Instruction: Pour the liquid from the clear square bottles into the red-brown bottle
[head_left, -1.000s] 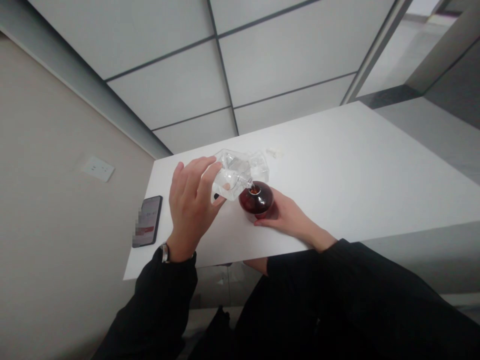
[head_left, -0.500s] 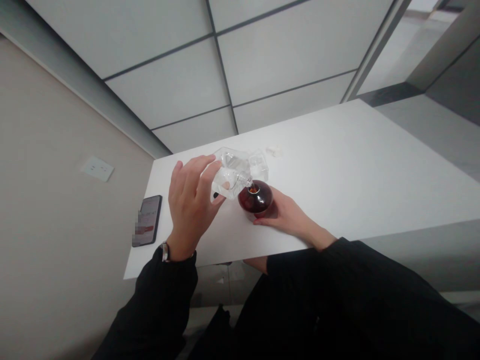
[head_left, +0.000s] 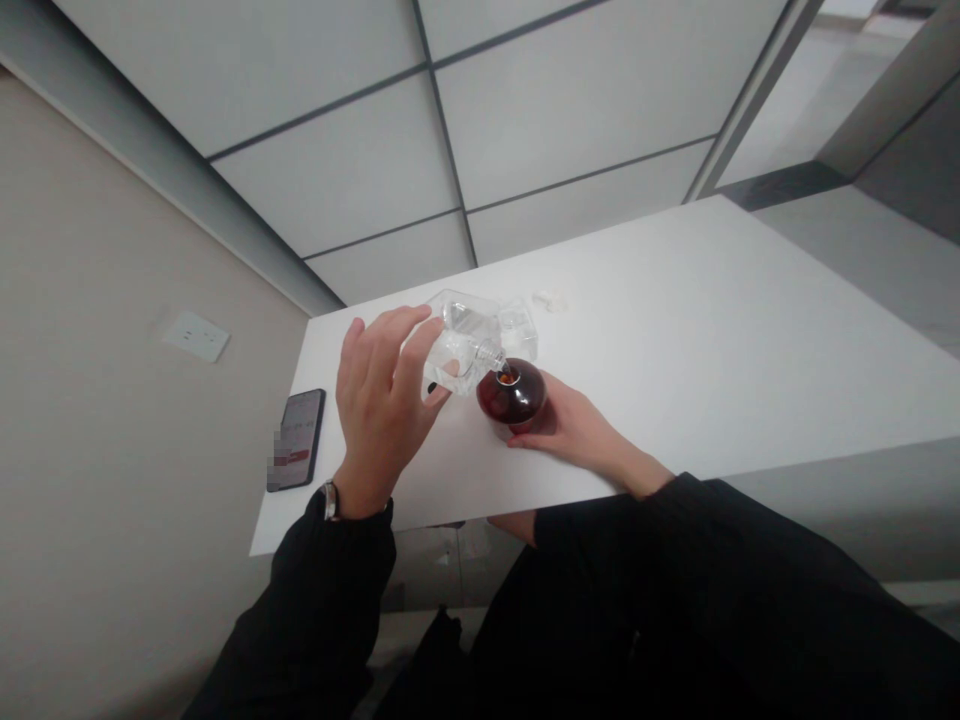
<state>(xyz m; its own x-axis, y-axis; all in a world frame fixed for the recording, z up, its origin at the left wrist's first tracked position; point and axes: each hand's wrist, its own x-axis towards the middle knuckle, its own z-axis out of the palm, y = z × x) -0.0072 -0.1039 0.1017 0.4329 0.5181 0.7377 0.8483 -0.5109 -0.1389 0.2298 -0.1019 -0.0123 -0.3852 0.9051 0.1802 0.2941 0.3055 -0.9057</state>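
Reaching in from the bottom edge of the frame, two black sleeves (head_left: 322, 590) lead up toward the white table (head_left: 697, 330), and a wristwatch (head_left: 329, 500) shows at the left cuff, left of the lower centre. The right hand (head_left: 574, 420), just right of the frame's centre, grasps a dark reddish-brown bottle (head_left: 523, 402) around its right side, the thumb across the near face; this bottle stands upright on the table, its round opening facing up. Left of centre, the left hand (head_left: 386, 400) grips a clear bottle (head_left: 463, 345) between thumb and fingers, tipped so that its threaded neck slants down to the right, right at the brown bottle's opening. Whether the two rims touch cannot be told. Toward the left of the frame, a phone (head_left: 301, 440) lies face up near the table's left end. Just beyond the clear bottle sits a clear container (head_left: 517, 325), with a small pale item (head_left: 550, 300) beside it. Farther off, a wall outlet (head_left: 197, 336) is at the left, and large pale panels (head_left: 585, 120) with dark strips fill the upper middle.
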